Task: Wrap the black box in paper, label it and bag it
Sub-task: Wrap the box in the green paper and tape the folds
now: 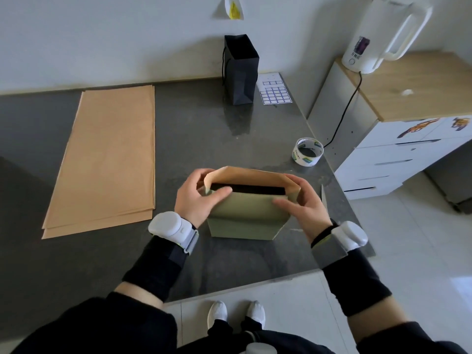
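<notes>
The black box (247, 189) lies on the grey table near its front right corner, with only a dark strip of its top showing. A sheet of brown paper (249, 210) is folded over it from the near and far sides. My left hand (201, 196) grips the paper at the box's left end, thumb on the near flap. My right hand (302, 203) holds the right end, thumb pressing the near flap down. A black paper bag (242, 70) stands upright at the back. A white label sheet (274, 89) lies beside it.
A stack of brown paper sheets (107, 159) covers the table's left part. A roll of tape (307, 152) stands right of the box near the table's right edge. A white cabinet (398, 129) with a kettle (378, 34) stands to the right.
</notes>
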Available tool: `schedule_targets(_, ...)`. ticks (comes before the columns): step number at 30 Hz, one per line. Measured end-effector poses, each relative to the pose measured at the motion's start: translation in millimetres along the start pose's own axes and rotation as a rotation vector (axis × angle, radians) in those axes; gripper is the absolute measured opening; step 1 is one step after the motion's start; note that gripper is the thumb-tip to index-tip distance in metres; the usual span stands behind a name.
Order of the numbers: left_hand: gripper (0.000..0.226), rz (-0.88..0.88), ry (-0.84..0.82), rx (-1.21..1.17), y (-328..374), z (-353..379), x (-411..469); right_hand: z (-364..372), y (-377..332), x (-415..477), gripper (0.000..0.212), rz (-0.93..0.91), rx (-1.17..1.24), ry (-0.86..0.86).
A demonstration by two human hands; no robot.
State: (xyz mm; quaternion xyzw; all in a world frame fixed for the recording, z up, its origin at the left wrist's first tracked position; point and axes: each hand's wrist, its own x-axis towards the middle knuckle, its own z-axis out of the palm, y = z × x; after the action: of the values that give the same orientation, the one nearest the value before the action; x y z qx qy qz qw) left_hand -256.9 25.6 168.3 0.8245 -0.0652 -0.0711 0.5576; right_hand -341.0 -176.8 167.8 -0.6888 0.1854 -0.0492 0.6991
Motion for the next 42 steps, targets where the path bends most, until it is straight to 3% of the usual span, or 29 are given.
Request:
schedule_targets(2,0.016,0.038,0.142,0.073,6,1,5,0,0,0,0.047,-0.009,-0.109,0.016)
schedule_targets(6,0.008,-0.018,0.171,0.065,13,9,11,9,-4,7,0.017,-0.021,-0.388,0.282)
schedule_targets(8,0.026,-0.024,0.106,0.007,17,11,8,11,-5,6,0.006,-0.010,-0.439,0.316)
schedule_targets(12,0.060,-0.110,0.051,-0.192,6,16,-6,18,6,-2,0.053,0.071,-0.234,0.256)
schedule_targets(15,0.073,-0.163,-0.006,-0.220,-7,22,-17,25,17,-7,0.050,0.082,-0.310,0.203)
schedule_targets(18,0.074,-0.127,-0.080,-0.039,-4,23,-18,28,16,-6,0.053,0.058,-0.457,0.143)
schedule_targets(23,0.074,0.003,-0.126,0.654,4,24,-20,25,12,-10,0.072,-0.089,-0.908,0.052)
schedule_targets(28,0.091,0.057,-0.076,0.850,3,27,-22,21,13,-10,0.106,-0.200,-1.197,0.015)
schedule_targets(34,0.093,0.025,-0.119,0.930,6,26,-19,19,11,-6,0.118,-0.315,-1.415,-0.036)
schedule_targets(36,0.093,0.008,-0.131,0.871,8,25,-18,16,12,-3,0.117,-0.343,-1.398,-0.089)
schedule_targets(38,0.095,-0.011,-0.154,0.702,9,23,-18,15,13,-3,0.114,-0.344,-1.204,-0.119)
schedule_targets(42,0.102,-0.091,-0.119,0.214,1,18,-16,12,15,-8,0.090,-0.160,-0.676,0.107)
